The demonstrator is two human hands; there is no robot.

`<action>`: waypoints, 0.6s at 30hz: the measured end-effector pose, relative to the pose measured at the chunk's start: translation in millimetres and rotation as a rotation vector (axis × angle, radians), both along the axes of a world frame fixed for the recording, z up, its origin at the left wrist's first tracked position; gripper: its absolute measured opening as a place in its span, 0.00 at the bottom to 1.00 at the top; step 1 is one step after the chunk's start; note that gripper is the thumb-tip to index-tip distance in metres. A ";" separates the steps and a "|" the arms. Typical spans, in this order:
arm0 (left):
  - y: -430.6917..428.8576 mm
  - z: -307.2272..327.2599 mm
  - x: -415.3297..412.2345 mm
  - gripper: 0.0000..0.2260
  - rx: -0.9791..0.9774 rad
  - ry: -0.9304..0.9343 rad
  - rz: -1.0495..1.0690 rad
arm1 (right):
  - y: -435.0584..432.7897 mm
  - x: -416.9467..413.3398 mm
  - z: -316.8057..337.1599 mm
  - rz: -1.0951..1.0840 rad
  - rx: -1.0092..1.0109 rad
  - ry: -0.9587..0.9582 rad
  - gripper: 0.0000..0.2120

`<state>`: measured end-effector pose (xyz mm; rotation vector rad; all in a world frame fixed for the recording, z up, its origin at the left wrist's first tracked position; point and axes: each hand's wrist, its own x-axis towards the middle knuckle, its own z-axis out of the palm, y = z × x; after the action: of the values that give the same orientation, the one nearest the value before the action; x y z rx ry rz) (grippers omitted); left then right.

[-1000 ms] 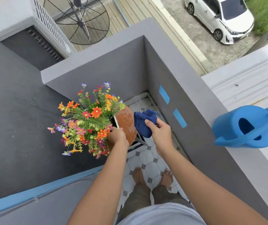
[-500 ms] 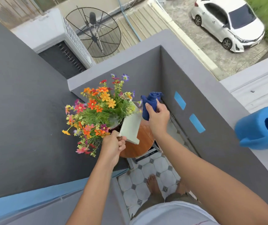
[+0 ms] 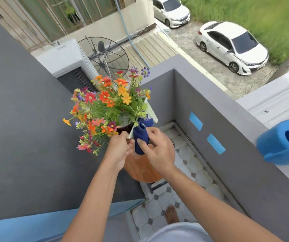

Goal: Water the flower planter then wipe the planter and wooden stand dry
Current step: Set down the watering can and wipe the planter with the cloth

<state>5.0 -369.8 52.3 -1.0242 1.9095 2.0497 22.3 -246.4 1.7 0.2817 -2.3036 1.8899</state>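
The flower planter (image 3: 151,109) is a pale box full of orange, red and purple flowers (image 3: 108,103). It is raised and tilted above the round wooden stand (image 3: 140,170). My left hand (image 3: 118,151) grips the planter's near corner. My right hand (image 3: 156,151) holds a dark blue cloth (image 3: 141,137) pressed against the planter's side, next to my left hand. Much of the planter is hidden by flowers and hands.
A blue watering can (image 3: 283,142) sits on the grey balcony wall (image 3: 215,109) at the right. A dark grey wall (image 3: 18,128) closes the left side. Tiled floor (image 3: 184,154) and my bare foot (image 3: 171,215) lie below. A satellite dish (image 3: 105,56) and parked cars (image 3: 231,46) are beyond.
My left hand has lifted and tilted the planter off the stand. My right hand has moved the cloth from the stand's top to the planter's side. The view has tilted upward.
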 end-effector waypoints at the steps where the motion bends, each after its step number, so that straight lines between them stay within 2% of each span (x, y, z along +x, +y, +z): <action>1: -1.5 4.2 0.9 0.11 0.006 0.006 -0.017 | -1.6 -9.5 2.9 -0.032 -0.018 -0.017 0.12; 5: 1.3 18.5 8.1 0.10 0.053 0.027 -0.080 | 2.1 -77.7 15.8 -0.286 -0.146 -0.115 0.06; 7: 5.6 23.3 10.1 0.11 0.067 0.041 -0.089 | 3.8 -97.4 23.8 -0.310 -0.142 -0.124 0.04; 11: 7.7 28.8 2.8 0.10 0.100 0.056 -0.032 | -11.4 -71.6 30.3 -0.233 -0.072 -0.008 0.09; 15: -6.1 32.7 -2.9 0.09 0.118 0.067 0.034 | -13.1 -21.0 18.4 -0.052 -0.043 0.059 0.20; 18: -13.5 36.8 -0.5 0.09 0.144 0.070 0.044 | -10.0 -0.6 -3.0 -0.075 0.075 0.057 0.21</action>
<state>4.5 -383.3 89.1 -0.9824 1.7545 2.2381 21.6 -256.4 -1.3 0.2507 -2.3173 1.7403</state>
